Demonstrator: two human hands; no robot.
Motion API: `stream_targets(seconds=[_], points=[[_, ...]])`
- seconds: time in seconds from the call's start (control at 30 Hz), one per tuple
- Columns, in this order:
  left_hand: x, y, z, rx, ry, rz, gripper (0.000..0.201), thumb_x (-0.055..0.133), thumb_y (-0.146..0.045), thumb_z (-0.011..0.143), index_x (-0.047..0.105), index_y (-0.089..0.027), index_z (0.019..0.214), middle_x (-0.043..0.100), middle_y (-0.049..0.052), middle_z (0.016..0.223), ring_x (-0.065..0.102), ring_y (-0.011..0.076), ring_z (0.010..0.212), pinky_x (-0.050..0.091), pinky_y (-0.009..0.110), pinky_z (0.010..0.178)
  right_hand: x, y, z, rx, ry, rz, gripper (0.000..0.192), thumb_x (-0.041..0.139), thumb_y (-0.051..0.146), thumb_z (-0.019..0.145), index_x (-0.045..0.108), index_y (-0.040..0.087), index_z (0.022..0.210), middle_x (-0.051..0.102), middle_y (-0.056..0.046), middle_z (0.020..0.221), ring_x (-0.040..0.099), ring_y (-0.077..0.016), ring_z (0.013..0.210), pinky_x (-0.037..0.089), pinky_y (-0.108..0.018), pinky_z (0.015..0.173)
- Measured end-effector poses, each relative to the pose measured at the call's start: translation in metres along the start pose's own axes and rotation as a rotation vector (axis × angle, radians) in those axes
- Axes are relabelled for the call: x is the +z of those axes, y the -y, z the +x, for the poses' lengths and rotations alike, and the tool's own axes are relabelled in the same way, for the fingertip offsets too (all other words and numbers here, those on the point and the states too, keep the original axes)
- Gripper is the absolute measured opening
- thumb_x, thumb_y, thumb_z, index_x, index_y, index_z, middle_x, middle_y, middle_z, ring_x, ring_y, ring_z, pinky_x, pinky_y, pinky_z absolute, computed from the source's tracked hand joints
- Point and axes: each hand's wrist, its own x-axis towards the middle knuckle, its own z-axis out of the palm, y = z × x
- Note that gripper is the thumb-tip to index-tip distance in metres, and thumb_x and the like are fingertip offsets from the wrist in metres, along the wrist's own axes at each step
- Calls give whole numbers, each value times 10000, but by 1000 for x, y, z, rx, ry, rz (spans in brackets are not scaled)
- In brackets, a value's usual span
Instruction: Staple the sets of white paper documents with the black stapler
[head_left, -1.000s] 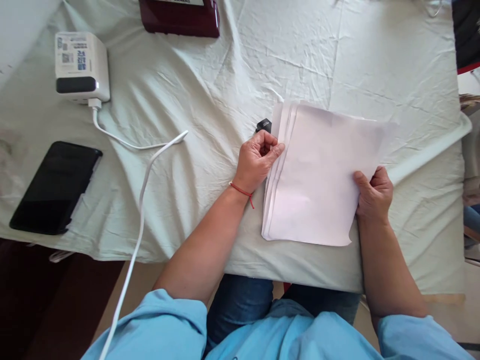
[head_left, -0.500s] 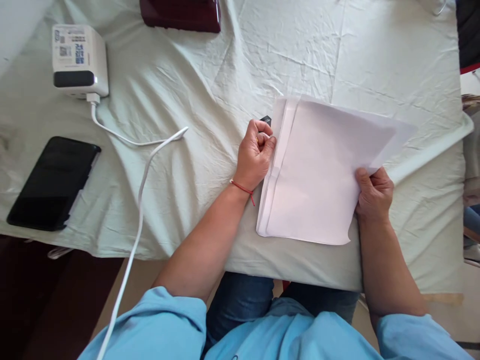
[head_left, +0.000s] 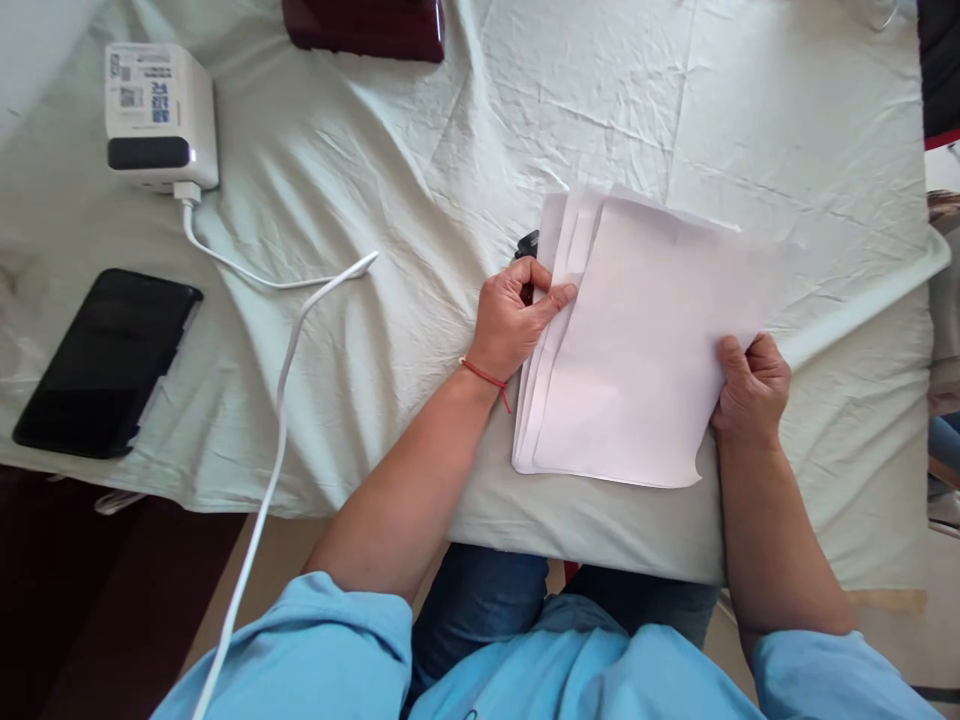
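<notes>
1. Centrally, stack of white paper sheets [head_left: 645, 350]: blank, thin, left edges fanned; lies right of centre on the near part of the table.
2. Left hand [head_left: 517, 320]: curled, thumb and forefinger pinching the stack's left edge; small black object [head_left: 528, 243] just beyond.
3. Right hand [head_left: 750, 390]: closed on the stack's right edge.
4. Tablecloth [head_left: 420, 170]: pale, creased fabric.
5. White box device [head_left: 160, 115]: blue printed label, unreadable; white cable [head_left: 281, 400] attached.
6. Black phone [head_left: 105, 360]: glossy, far left.
</notes>
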Motion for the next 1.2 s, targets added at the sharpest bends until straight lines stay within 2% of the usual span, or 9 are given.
stream_targets(seconds=[0.13, 0.27, 0.37, 0.5, 0.6, 0.67, 0.73, 1.03, 1.2], points=[[0, 5, 1, 8, -3, -31, 623, 979, -648, 770, 519, -228, 738, 436, -40, 697, 361, 121, 669, 335, 279, 609, 0, 0, 0, 23, -7, -4, 467, 1076, 458, 684, 710, 200, 815, 732, 9, 831, 590, -122, 745, 543, -239, 703], [3, 6, 2, 12, -26, -82, 642, 875, -766, 837, 504, -241, 826, 445, -35, 749, 422, 119, 679, 388, 277, 630, 1, 1, 0, 2, -22, -19, 456, 1070, 463, 691, 702, 202, 761, 705, 9, 780, 559, -124, 725, 522, -239, 670], [4, 11, 2, -9, -31, -103, 572, 796, -776, 912, 551, -268, 1009, 485, -36, 782, 489, 121, 681, 417, 278, 645, 1, 1, 1, -3, -20, -9, 429, 1065, 450, 690, 731, 197, 780, 734, -14, 824, 586, -134, 755, 539, -252, 696], [1, 18, 0, -42, -26, -102, 559, 753, -759, 957, 570, -308, 1232, 454, -66, 712, 437, 112, 592, 362, 277, 593, 0, -1, 1, 3, -7, -3, 438, 1059, 459, 701, 721, 188, 767, 725, -23, 823, 580, -131, 751, 530, -253, 693], [0, 13, -2, -24, 9, -61, 525, 738, -773, 953, 608, -268, 1011, 393, -61, 662, 379, 109, 570, 331, 291, 569, -1, 0, 1, 4, 3, -46, 458, 1040, 496, 730, 700, 190, 758, 688, -15, 805, 543, -130, 743, 501, -255, 668], [0, 6, -2, 19, 25, -7, 595, 719, -787, 954, 528, -243, 808, 358, -47, 653, 367, 116, 592, 354, 305, 585, 0, 1, 0, 8, -1, -55, 452, 1029, 508, 744, 713, 187, 785, 700, -21, 836, 547, -133, 758, 504, -259, 683], [2, 0, -2, 69, 23, 36, 658, 665, -806, 975, 454, -234, 729, 358, -33, 663, 379, 129, 624, 385, 316, 619, 1, 2, 0, 5, -11, -49, 460, 1031, 509, 739, 705, 187, 785, 698, -20, 842, 544, -133, 763, 503, -259, 692], [9, -4, -8, 107, 44, 75, 660, 507, -843, 1033, 426, -242, 771, 297, -34, 692, 305, 128, 611, 271, 353, 630, 0, -1, 2, -32, -21, -52, 600, 1046, 554, 705, 557, 211, 659, 536, 28, 696, 427, -118, 694, 403, -243, 608], [10, 2, -12, 131, 82, 207, 620, 521, -848, 1029, 491, -255, 849, 340, -39, 700, 410, 139, 628, 345, 342, 691, 3, 4, -1, -28, -30, -56, 611, 1046, 578, 704, 568, 201, 663, 543, 39, 690, 427, -115, 700, 396, -235, 619]])
